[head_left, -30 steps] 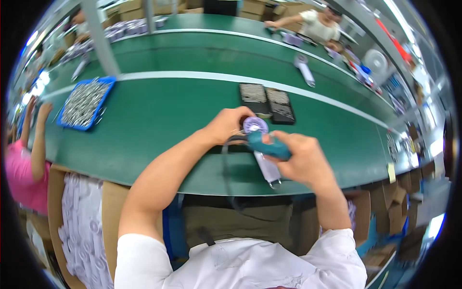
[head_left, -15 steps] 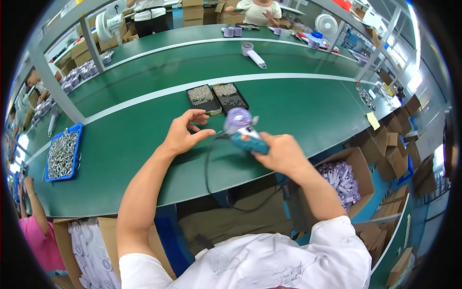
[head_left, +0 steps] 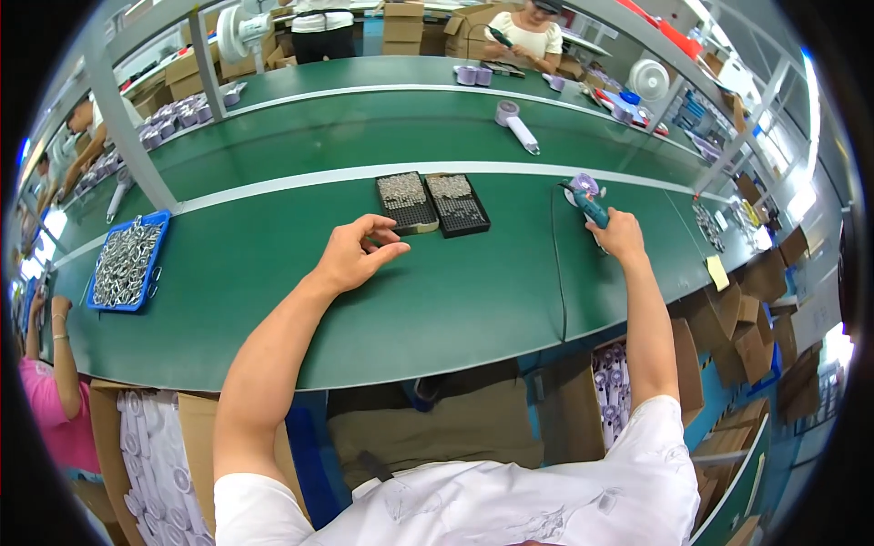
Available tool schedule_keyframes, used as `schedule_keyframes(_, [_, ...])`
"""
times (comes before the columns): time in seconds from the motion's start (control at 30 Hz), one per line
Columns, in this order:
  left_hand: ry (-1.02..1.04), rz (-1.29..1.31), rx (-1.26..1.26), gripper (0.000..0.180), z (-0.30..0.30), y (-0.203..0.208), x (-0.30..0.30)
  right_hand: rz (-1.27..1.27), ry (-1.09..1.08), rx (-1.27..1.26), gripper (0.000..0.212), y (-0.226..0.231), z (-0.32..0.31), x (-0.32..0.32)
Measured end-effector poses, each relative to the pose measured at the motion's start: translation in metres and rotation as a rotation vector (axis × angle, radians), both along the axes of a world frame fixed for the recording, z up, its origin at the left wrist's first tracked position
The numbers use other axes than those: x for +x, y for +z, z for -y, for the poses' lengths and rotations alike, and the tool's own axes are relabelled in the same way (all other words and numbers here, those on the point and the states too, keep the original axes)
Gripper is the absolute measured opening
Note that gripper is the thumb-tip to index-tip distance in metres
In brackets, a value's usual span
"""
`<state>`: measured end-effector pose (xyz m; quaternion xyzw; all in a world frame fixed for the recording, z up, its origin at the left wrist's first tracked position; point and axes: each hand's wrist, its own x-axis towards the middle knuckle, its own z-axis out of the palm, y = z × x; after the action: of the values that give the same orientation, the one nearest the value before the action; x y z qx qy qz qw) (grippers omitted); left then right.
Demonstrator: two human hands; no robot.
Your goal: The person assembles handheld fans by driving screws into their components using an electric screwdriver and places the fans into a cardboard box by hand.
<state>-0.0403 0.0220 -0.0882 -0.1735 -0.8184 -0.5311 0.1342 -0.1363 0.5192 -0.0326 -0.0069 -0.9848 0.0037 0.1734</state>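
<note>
My right hand (head_left: 621,235) is closed around a teal electric screwdriver (head_left: 594,211), out over the right part of the green bench. A purple, round-headed piece (head_left: 584,185) shows just beyond the tool, with a bit of white under the hand. Whether my fingers also grip that piece, I cannot tell. Empty, thumb and fingers apart, my left hand (head_left: 360,253) hovers over the middle of the bench. Close to its fingertips are two black trays of small metal parts, the left tray (head_left: 421,221) and the right tray (head_left: 467,222).
A blue basket (head_left: 157,238) of metal clips sits at left. Across the strip lies a purple-and-white handheld device (head_left: 519,127). The tool's cord (head_left: 557,273) hangs over the front edge. Cartons of white parts (head_left: 150,455) and purple parts (head_left: 612,382) stand below. Co-workers are around.
My right hand has carried the screwdriver and the purple piece away from my left hand, to the right and farther out. My left hand stays open near the trays. The view has shifted slightly.
</note>
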Motion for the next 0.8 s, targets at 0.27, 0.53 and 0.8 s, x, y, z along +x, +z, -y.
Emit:
schedule_keyframes(0.27, [0.066, 0.037, 0.036, 0.034, 0.003, -0.004, -0.002, -0.292, 0.221, -0.025, 0.022, 0.042, 0.094, -0.096])
schedule_keyframes(0.53, [0.120, 0.098, 0.104, 0.021, 0.022, -0.014, -0.001, 0.056, 0.189, 0.134, 0.024, 0.031, 0.134, -0.250])
schedule_keyframes(0.8, [0.098, 0.059, 0.126, 0.025, 0.012, -0.001, -0.003, 0.141, 0.249, 0.284, 0.037, -0.015, 0.073, -0.320])
